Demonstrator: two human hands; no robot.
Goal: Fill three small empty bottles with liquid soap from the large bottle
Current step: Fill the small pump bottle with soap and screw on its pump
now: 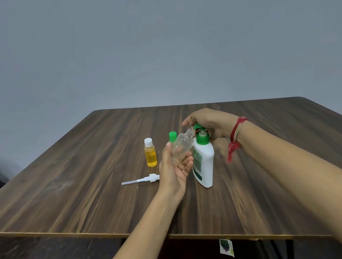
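The large white soap bottle (206, 161) with a green pump head (200, 134) stands on the wooden table (88, 187). My right hand (208, 122) rests on top of the pump, fingers curled over it. My left hand (174, 170) holds a clear, uncapped small bottle (180, 147), tilted with its open neck right under the pump spout. This bottle looks empty. Left of it stands a small white-capped bottle (150, 154) filled with yellow liquid. A green-capped bottle (172, 136) stands behind, mostly hidden by the clear one.
A loose white spray pump with its dip tube (141, 180) lies on the table just left of my left wrist. A red thread is tied around my right wrist (235, 136). The table's front edge runs close below my forearms. A grey wall stands behind.
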